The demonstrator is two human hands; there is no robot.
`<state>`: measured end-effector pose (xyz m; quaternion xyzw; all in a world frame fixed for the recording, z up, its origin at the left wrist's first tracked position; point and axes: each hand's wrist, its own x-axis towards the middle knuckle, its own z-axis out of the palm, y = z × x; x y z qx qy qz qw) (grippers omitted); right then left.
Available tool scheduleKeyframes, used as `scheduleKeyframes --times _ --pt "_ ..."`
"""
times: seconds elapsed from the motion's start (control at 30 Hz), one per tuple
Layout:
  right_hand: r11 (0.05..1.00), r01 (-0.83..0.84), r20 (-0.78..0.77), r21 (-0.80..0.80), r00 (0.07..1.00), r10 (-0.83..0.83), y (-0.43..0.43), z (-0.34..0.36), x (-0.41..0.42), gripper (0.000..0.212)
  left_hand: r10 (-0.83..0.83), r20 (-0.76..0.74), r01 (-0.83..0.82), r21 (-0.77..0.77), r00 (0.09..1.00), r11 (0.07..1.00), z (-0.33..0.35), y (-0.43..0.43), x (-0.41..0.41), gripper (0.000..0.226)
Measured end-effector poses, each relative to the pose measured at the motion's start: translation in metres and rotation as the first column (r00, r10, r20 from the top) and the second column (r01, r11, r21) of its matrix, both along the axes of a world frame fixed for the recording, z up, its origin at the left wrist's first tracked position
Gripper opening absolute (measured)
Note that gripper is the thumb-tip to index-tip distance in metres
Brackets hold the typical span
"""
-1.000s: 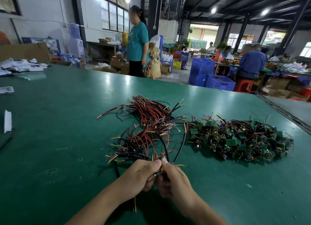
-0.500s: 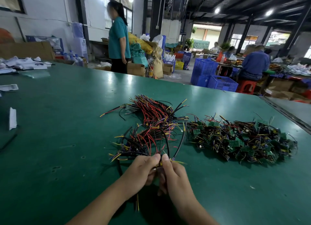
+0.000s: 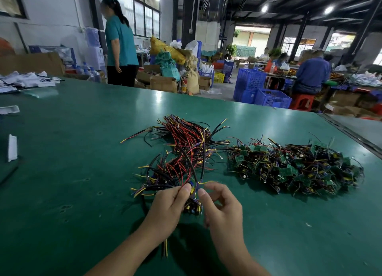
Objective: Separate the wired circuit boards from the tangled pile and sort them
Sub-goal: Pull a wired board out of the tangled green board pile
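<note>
A tangled pile of small green circuit boards (image 3: pixel 297 168) with wires lies on the green table (image 3: pixel 62 182) at the right. Left of it spreads a loose heap of red, black and yellow wires (image 3: pixel 186 147). My left hand (image 3: pixel 167 207) grips a small bunch of wired parts (image 3: pixel 192 205) near the table's front, thumb and fingers curled round it. My right hand (image 3: pixel 221 207) is beside it, thumb and forefinger pinching a wire that rises from the bunch. Wire ends hang below my left hand.
White paper scraps (image 3: pixel 12 147) lie at the table's left edge, more papers (image 3: pixel 24 81) at the far left. A person in teal (image 3: pixel 121 46) stands beyond the table. Blue crates (image 3: pixel 268 98), boxes and seated workers fill the background. A table seam (image 3: pixel 351 135) runs at right.
My hands have parted a little; the right hand has shifted rightward and its fingers have spread. The person in teal walked left behind the table.
</note>
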<state>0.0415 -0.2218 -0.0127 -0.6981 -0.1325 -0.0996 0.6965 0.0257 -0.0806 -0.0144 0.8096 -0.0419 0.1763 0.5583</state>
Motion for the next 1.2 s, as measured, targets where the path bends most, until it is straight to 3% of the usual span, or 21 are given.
scheduleKeyframes --times 0.1,0.2,0.43,0.6,0.7,0.83,1.0,1.07,1.1,1.2 --pt "0.997 -0.061 -0.038 -0.051 0.998 0.059 0.003 -0.003 0.002 0.022 -0.01 0.045 0.006 0.085 0.999 0.996 0.001 0.0 -0.001 0.042" --pt "0.997 -0.044 -0.04 -0.065 0.998 0.042 0.002 -0.003 0.005 0.015 -0.038 0.066 0.03 0.118 0.997 0.993 0.001 -0.002 -0.004 0.041" --pt "0.998 -0.007 0.134 0.058 0.991 0.0 0.006 0.001 -0.005 0.039 -0.037 0.06 0.038 -0.013 0.997 0.999 -0.001 -0.009 -0.001 0.04" --pt "0.974 0.024 0.483 -0.224 0.871 0.09 0.004 0.004 -0.009 0.034 -0.073 0.033 0.079 -0.233 0.997 0.969 -0.011 -0.002 0.01 0.058" --pt "0.972 -0.079 0.481 -0.223 0.858 0.18 0.005 0.003 -0.011 0.038 -0.102 -0.015 0.09 -0.36 0.995 0.929 -0.009 -0.002 0.012 0.049" --pt "0.974 -0.17 0.413 -0.151 0.884 0.219 0.001 0.006 -0.013 0.051 -0.045 -0.034 0.032 -0.308 0.998 0.951 -0.007 -0.002 0.011 0.052" --pt "0.89 -0.042 0.595 -0.453 0.73 0.337 -0.005 0.007 -0.01 0.075 -0.09 -0.066 0.029 -0.619 0.994 0.785 0.003 -0.005 0.01 0.044" --pt "0.909 -0.077 0.549 -0.409 0.775 0.313 -0.004 0.008 -0.01 0.073 -0.096 -0.071 0.032 -0.622 0.993 0.782 0.005 -0.006 0.009 0.041" --pt "0.946 -0.082 0.503 -0.312 0.831 0.238 -0.002 0.008 -0.01 0.064 -0.095 -0.063 0.039 -0.6 0.994 0.799 0.006 -0.006 0.008 0.042" --pt "1.0 0.006 0.22 0.021 0.975 -0.01 -0.001 0.011 -0.005 0.012 -0.126 -0.055 0.078 -0.53 0.99 0.844 0.009 -0.01 0.004 0.056"
